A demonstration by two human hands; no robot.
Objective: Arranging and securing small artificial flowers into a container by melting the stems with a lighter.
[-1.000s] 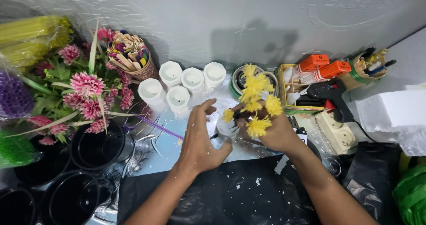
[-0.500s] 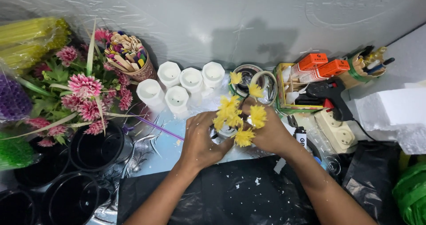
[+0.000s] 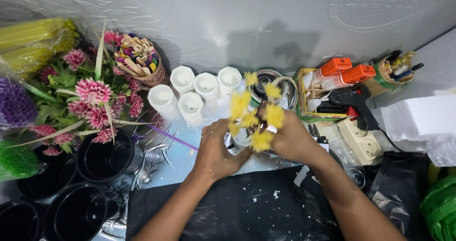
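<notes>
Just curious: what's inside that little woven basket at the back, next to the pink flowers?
The woven basket is packed with flat wooden sticks, some plain and some with coloured ends. They stand leaning, filling the opening. Whatever lies at the bottom is hidden beneath them.

Bare forearms, no sleeves; white crumbs on left hand (image 3: 216, 151).

Free room: black sheet (image 3: 228, 212) at 6 o'clock. Obstacles: white cups (image 3: 192, 91) at 11 o'clock, tape rolls (image 3: 275, 86) at 12, socket strip (image 3: 361, 141) at 3, black pots (image 3: 102, 158) at 9.
</notes>
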